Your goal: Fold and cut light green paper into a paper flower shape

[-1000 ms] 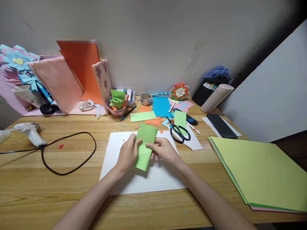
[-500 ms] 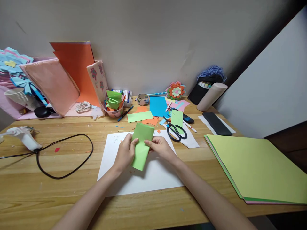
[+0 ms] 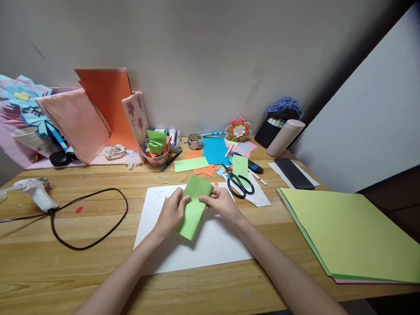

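A green paper, apparently folded, is held tilted above a white sheet on the wooden table. My left hand grips its left edge, thumb on top. On the right edge my right hand pinches it, thumb on the front and fingers behind. Black-handled scissors lie open just beyond my right hand. A green strip and orange scraps rest behind the held paper.
A glue gun with a looped black cable lies at the left. Large coloured sheets are stacked at the right, near a black phone-like object. Behind stand a basket, a tape roll and a bottle.
The green paper has tilted slightly further, its lower end swinging left, still between both hands. The whole view has shifted a little, so the table items appear lower.
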`<move>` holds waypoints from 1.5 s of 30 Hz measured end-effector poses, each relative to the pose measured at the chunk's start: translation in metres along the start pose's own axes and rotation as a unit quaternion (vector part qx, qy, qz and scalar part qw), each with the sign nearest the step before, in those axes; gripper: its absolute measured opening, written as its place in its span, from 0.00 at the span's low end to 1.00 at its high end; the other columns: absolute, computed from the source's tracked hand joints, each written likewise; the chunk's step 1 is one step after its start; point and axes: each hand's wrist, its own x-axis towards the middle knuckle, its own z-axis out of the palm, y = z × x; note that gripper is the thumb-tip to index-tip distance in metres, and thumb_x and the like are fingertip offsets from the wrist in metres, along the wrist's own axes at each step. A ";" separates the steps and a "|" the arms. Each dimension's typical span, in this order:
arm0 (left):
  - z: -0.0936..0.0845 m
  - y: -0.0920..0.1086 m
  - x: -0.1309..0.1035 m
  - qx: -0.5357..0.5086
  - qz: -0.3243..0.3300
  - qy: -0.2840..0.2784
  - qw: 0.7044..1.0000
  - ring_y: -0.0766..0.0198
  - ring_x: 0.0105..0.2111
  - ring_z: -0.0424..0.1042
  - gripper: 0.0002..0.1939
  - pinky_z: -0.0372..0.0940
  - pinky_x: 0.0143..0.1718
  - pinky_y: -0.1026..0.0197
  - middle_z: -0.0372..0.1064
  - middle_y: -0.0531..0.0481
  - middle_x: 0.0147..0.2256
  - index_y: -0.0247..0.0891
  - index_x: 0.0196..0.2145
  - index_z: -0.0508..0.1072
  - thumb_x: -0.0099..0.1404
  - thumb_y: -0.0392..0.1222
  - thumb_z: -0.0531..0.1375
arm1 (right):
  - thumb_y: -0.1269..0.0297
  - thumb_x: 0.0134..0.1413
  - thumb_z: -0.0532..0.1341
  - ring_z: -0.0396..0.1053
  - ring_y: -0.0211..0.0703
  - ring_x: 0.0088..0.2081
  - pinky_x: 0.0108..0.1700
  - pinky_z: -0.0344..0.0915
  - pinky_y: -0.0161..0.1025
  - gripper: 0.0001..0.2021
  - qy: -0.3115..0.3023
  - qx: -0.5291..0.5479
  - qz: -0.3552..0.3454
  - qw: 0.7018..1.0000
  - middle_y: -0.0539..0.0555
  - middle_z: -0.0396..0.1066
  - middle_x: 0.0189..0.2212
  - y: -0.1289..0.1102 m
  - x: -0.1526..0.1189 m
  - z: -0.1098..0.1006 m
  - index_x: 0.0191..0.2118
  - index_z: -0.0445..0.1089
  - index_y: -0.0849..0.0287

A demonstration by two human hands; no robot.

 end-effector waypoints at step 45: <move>-0.009 -0.009 0.008 0.003 0.006 -0.055 0.998 0.65 0.25 0.58 0.11 0.53 0.26 0.63 0.56 0.55 0.23 0.40 0.25 0.54 0.63 0.46 0.48 | 0.54 0.42 0.66 0.72 0.38 0.27 0.31 0.71 0.36 0.19 -0.045 0.032 -0.006 0.998 0.52 0.74 0.31 -0.014 0.001 -0.024 0.38 0.70 0.60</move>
